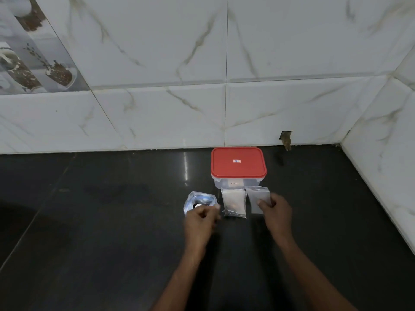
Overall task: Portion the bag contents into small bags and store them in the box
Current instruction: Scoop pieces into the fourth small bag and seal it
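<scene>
one part-filled small bag (233,203) is lying just in front of the lidded box (238,184). the right hand (277,212) is pinching an empty small bag (257,195). the left hand (202,218) is curling beside the crinkled big bag (198,200), grip untellable through blur. limp plastic is risking a spill. the lid sticker (236,161) is showing nothing legible.

1 box (235,183), 1 red lid (238,162), frame centre. 3 clear bags just below: crumpled bag (197,199), filled bag (233,203), flat bag (257,196), maybe several stacked, blurry. 2 hands: left hand (201,217), right hand (277,212).
</scene>
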Demonstrator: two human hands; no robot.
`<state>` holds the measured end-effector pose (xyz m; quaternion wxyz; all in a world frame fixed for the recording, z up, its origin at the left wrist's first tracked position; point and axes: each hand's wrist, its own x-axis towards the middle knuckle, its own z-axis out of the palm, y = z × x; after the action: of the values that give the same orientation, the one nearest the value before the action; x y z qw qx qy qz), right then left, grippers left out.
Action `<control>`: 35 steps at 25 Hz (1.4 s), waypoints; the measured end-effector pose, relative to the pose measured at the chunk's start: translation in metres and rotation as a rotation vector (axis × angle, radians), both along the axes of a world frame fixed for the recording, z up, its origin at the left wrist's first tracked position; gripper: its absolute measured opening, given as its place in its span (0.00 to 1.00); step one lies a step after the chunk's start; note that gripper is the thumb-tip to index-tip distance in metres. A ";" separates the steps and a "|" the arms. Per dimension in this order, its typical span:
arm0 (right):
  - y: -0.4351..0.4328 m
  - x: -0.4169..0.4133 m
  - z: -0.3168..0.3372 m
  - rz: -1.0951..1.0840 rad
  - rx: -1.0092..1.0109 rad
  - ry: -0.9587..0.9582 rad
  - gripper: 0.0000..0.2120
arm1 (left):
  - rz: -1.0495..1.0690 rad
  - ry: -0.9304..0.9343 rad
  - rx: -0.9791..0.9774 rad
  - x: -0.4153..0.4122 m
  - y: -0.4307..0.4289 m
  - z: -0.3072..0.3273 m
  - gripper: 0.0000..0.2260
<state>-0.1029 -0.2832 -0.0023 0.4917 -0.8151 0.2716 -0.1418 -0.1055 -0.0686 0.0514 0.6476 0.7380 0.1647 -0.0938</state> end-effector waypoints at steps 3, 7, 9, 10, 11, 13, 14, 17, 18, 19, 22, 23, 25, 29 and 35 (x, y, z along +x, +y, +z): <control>0.045 -0.022 0.019 0.082 -0.009 -0.143 0.08 | -0.066 0.146 -0.337 0.001 -0.030 0.018 0.11; 0.065 -0.034 0.025 0.157 -0.008 -0.202 0.07 | -0.005 0.265 -0.436 0.010 -0.032 0.031 0.09; 0.067 -0.037 0.029 0.219 -0.058 -0.197 0.07 | -0.020 0.297 -0.424 0.010 -0.028 0.034 0.07; 0.067 -0.039 0.032 0.278 -0.076 -0.194 0.08 | -0.025 0.306 -0.408 0.009 -0.026 0.035 0.05; 0.066 -0.040 0.036 0.362 -0.079 -0.194 0.09 | -0.017 0.306 -0.389 0.008 -0.025 0.034 0.02; 0.061 -0.042 0.047 0.518 -0.015 -0.140 0.14 | 0.014 0.283 -0.318 0.006 -0.021 0.034 0.02; 0.057 -0.041 0.054 0.542 0.062 -0.090 0.16 | 0.024 0.262 -0.277 0.006 -0.019 0.033 0.04; 0.053 -0.033 0.074 0.541 0.206 -0.017 0.10 | 0.015 0.184 -0.148 0.002 -0.019 0.028 0.04; 0.055 -0.031 0.079 0.565 0.174 -0.010 0.07 | 0.002 0.156 -0.118 0.002 -0.020 0.026 0.03; 0.058 -0.030 0.082 0.587 0.155 -0.009 0.05 | -0.007 0.131 -0.106 0.001 -0.021 0.025 0.04; 0.062 -0.026 0.086 0.545 0.143 0.008 0.07 | -0.017 0.096 -0.106 0.002 -0.021 0.029 0.06; 0.063 -0.025 0.087 0.529 0.124 0.027 0.08 | -0.031 0.084 -0.076 0.002 -0.020 0.029 0.07; 0.066 -0.024 0.089 0.498 0.037 0.055 0.07 | -0.087 0.040 0.047 0.001 -0.018 0.031 0.09; 0.076 -0.022 0.083 0.490 -0.315 0.100 0.08 | -0.307 -0.102 0.527 0.000 -0.017 0.041 0.12; 0.076 -0.024 0.088 0.428 -0.333 0.114 0.08 | -0.500 -0.215 0.597 -0.001 0.002 0.049 0.12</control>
<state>-0.1267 -0.2070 0.0862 0.3536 -0.9302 0.0934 -0.0312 -0.1064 -0.0670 0.1003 0.3757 0.9165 -0.0683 -0.1187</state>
